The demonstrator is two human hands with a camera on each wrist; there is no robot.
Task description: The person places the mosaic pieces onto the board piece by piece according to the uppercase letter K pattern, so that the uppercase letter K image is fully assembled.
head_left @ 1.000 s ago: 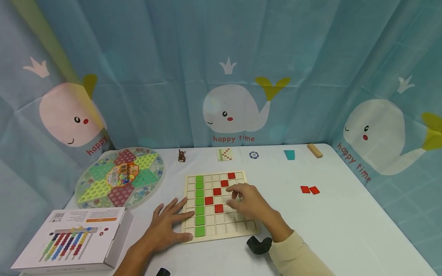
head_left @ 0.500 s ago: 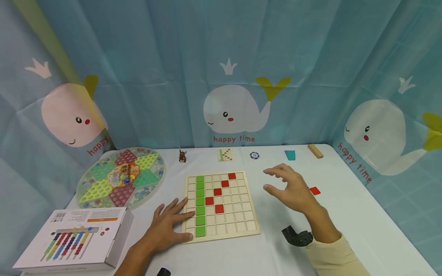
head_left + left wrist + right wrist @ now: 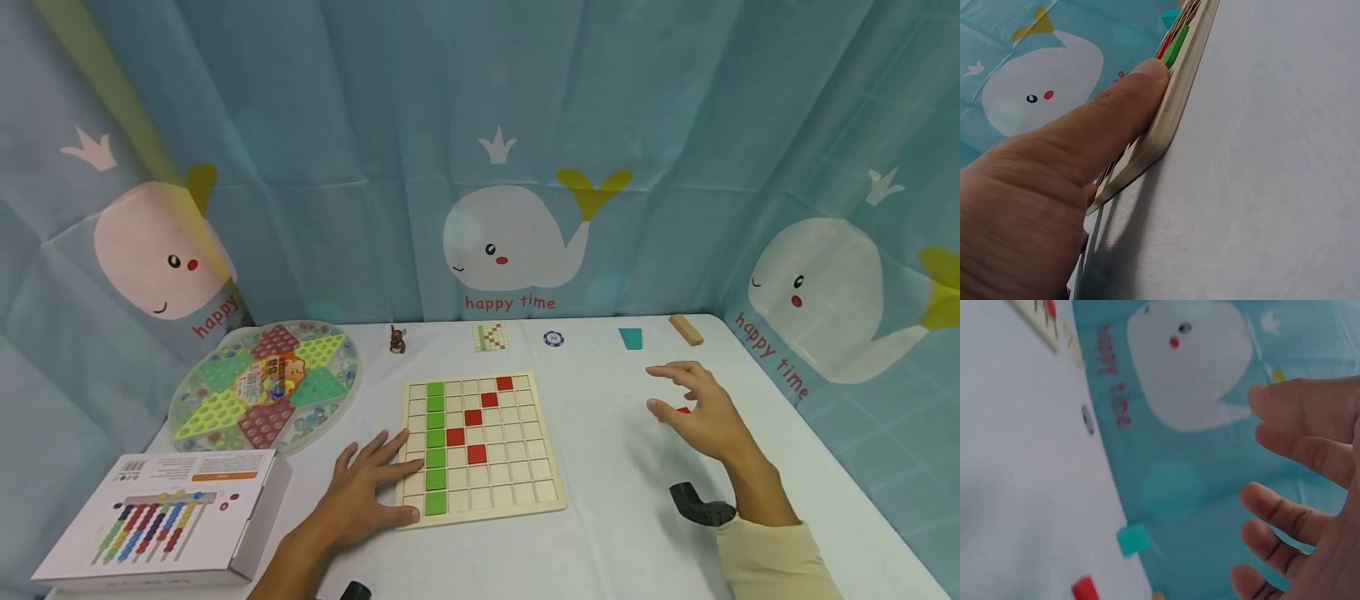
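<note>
A square wooden grid board (image 3: pixel 522 492) lies on the table, with a column of green tiles (image 3: pixel 435 438) near its left side. Several red tiles (image 3: pixel 473 417) run diagonally across its squares. My left hand (image 3: pixel 366 492) is spread flat along the board's left edge. In the left wrist view its thumb (image 3: pixel 1116 109) presses on the board's corner frame. Above the table to the right, my right hand (image 3: pixel 708 415) holds nothing, thumb and fingers apart. Behind its thumb a bit of a red tile (image 3: pixel 683 410) shows; the right wrist view also catches a loose red tile (image 3: pixel 1085 588).
Along the back stand a small brown figurine (image 3: pixel 397 339), a pattern card (image 3: pixel 491 337), a round chip (image 3: pixel 553 339), a teal trapezoid piece (image 3: pixel 632 338) and a wooden block (image 3: pixel 686 329). On the left are a Chinese checkers board (image 3: pixel 330 387) and a white box (image 3: pixel 176 467).
My right hand has moved from over the grid board to the right, to the loose red tiles, which it now largely covers. My left hand has stayed on the board's edge.
</note>
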